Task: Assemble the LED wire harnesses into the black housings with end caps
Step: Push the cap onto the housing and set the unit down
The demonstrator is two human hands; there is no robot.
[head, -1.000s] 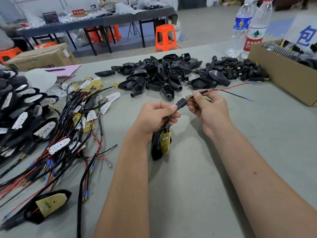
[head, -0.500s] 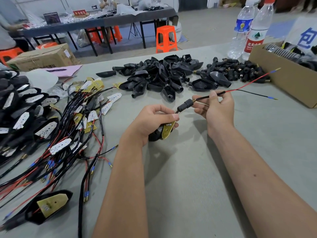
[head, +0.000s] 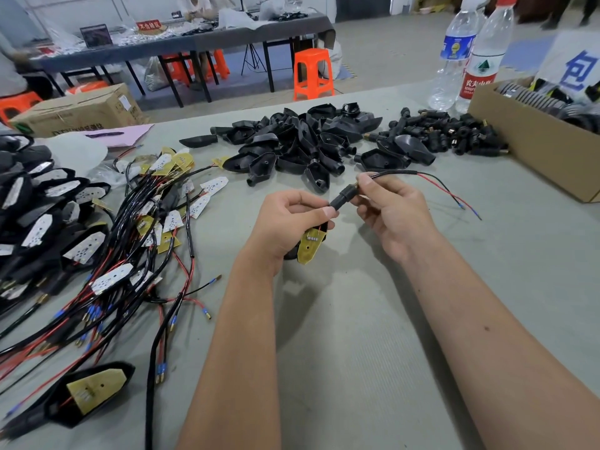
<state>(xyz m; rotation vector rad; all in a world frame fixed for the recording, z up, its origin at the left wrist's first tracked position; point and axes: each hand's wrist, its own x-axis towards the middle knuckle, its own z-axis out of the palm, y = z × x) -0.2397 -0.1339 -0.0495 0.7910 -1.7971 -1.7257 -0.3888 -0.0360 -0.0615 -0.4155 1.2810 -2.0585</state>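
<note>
Between both hands, black cap (head: 341,199) on wire (head: 394,173)

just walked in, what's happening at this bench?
A person is assembling LED lamp units by hand. The left hand grips a black housing with a yellow LED board in it. The right hand pinches the wire harness just behind a black end cap threaded on it, close to the housing's neck. The wire's red and black tails trail right. Loose housings and caps are piled behind, and more harnesses lie to the left.
</note>
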